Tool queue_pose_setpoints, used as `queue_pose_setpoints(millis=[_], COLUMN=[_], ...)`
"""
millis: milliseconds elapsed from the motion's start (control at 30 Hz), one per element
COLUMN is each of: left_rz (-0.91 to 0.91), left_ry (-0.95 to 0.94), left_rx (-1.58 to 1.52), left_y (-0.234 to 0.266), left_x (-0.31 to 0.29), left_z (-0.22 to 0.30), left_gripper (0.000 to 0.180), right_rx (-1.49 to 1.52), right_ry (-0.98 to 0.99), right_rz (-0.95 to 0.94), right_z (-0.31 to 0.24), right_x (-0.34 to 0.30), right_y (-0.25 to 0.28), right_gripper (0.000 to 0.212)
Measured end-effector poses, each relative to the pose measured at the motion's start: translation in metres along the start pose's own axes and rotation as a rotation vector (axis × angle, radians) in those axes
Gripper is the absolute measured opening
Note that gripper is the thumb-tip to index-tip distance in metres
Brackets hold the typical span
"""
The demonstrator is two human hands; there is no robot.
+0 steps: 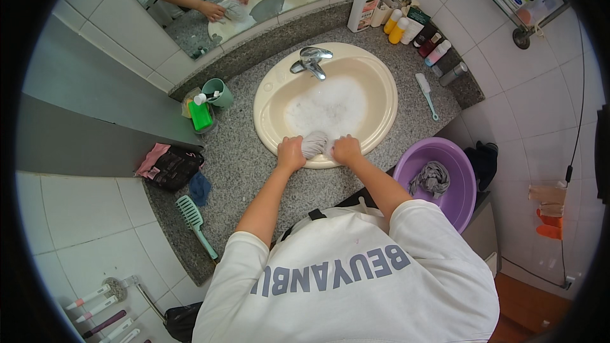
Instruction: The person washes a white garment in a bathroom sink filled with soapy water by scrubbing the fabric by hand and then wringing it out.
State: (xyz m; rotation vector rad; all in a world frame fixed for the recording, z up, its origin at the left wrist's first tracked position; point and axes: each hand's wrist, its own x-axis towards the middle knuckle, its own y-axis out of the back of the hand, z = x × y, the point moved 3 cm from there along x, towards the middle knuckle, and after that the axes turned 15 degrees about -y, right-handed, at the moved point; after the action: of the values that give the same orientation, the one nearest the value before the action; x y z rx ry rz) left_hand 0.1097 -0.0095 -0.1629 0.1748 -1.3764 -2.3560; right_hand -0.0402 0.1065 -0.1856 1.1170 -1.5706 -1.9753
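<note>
At the near rim of a cream oval sink [262,114], my left hand [290,154] and my right hand [347,149] are closed on a bunched pale grey cloth [314,144]. The cloth is stretched between both fists, its ends hidden inside them. White suds [330,107] cover the water in the basin just beyond. A chrome faucet [311,60] stands at the far side of the sink. The mirror [184,0] also reflects both hands gripping the cloth. What kind of cloth it is, I cannot tell.
To the right, a purple basin [467,178] holds a twisted grey cloth [432,179]. A white brush [427,96] lies on the granite counter [235,152]. Several bottles [395,25] line the back right. At left are a green cup [219,93], a black package [170,168] and a green hairbrush [194,222].
</note>
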Motion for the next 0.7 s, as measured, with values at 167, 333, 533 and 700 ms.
queue_pose_setpoints(millis=[167,333,533,700], left_rz=[0.005,-0.017,-0.012,-0.001], left_ry=[0.001,0.015,0.01,0.006], left_rx=[0.001,0.007,0.0,0.006], left_y=[0.0001,0.0007,-0.0001,-0.0041], left_x=[-0.0001,0.0012,0.0009,0.0], left_z=[0.0002,0.0018,0.001,-0.005], left_gripper=[0.021,0.023,0.025,0.023], right_rx=[0.001,0.003,0.006,-0.002], right_ry=[-0.003,-0.004,-0.001,0.01], right_rz=[-0.01,-0.007,0.002,-0.017], right_z=[0.0002,0.0018,0.0018,-0.0009], right_x=[0.0011,0.0034,0.002,0.0004], right_y=[-0.0017,-0.0047,-0.0031,0.0007], right_gripper=[0.031,0.035,0.035,0.032])
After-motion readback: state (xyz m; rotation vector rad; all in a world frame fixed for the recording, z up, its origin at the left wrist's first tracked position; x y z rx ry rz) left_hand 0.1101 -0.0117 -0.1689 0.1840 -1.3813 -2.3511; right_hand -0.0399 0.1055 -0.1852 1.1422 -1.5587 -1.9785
